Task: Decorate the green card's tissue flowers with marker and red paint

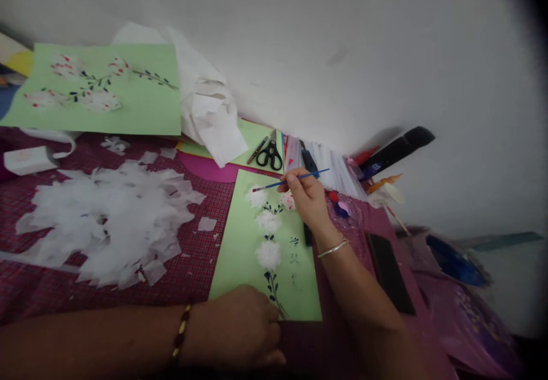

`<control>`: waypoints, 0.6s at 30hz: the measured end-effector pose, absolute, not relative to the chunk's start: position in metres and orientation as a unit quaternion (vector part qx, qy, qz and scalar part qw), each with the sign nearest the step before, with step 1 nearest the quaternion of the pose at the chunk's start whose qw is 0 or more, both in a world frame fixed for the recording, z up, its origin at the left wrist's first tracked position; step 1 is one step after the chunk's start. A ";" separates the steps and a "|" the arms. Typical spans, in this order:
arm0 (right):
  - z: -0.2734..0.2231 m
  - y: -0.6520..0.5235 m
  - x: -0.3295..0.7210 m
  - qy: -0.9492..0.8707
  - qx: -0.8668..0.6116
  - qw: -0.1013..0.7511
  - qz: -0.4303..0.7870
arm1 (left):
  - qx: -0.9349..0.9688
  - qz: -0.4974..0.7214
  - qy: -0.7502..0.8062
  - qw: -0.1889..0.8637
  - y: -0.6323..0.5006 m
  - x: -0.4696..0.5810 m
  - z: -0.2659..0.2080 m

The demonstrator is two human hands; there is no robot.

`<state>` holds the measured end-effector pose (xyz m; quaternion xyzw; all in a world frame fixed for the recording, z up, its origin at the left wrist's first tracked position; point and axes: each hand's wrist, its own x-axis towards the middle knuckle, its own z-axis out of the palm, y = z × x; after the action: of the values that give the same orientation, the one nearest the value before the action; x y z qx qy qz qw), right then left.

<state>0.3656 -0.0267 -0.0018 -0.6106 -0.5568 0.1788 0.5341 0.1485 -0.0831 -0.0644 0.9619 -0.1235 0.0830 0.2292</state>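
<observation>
On a maroon checked tablecloth [194,277], we see heaped thin white paper squares [128,220] near a green rectangular flower-decorated sheet [243,240].

A blue-handled paintbrush [272,186] slants above a flat light-green paper sheet [235,249], its reddish tip [257,189] perhaps touching a fluffy white blossom [257,199].

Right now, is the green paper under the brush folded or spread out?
Spread out: the green paper lies flat, no fold showing; the left hand hides one corner.
</observation>
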 end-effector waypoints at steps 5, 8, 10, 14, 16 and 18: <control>-0.014 -0.023 0.363 -0.572 -0.629 0.494 0.181 | 0.959 0.107 -0.113 0.235 -0.085 0.150 -0.067; -0.017 -0.020 0.364 -0.569 -0.637 0.486 0.187 | 0.958 0.126 -0.106 0.234 -0.086 0.149 -0.069; -0.017 -0.019 0.366 -0.562 -0.635 0.494 0.194 | 0.959 0.127 -0.104 0.232 -0.086 0.149 -0.070; -0.010 -0.022 0.371 -0.537 -0.627 0.526 0.202 | 0.959 0.117 -0.105 0.236 -0.086 0.149 -0.069; -0.008 -0.023 0.374 -0.538 -0.627 0.524 0.208 | 0.961 0.116 -0.105 0.229 -0.086 0.148 -0.066; -0.008 -0.024 0.376 -0.547 -0.633 0.503 0.217 | 0.962 0.121 -0.101 0.222 -0.086 0.147 -0.063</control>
<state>0.3759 -0.0236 -0.0080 -0.6327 -0.5468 0.2174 0.5034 0.1473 -0.0856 -0.0626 0.9622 -0.1012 0.1214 0.2216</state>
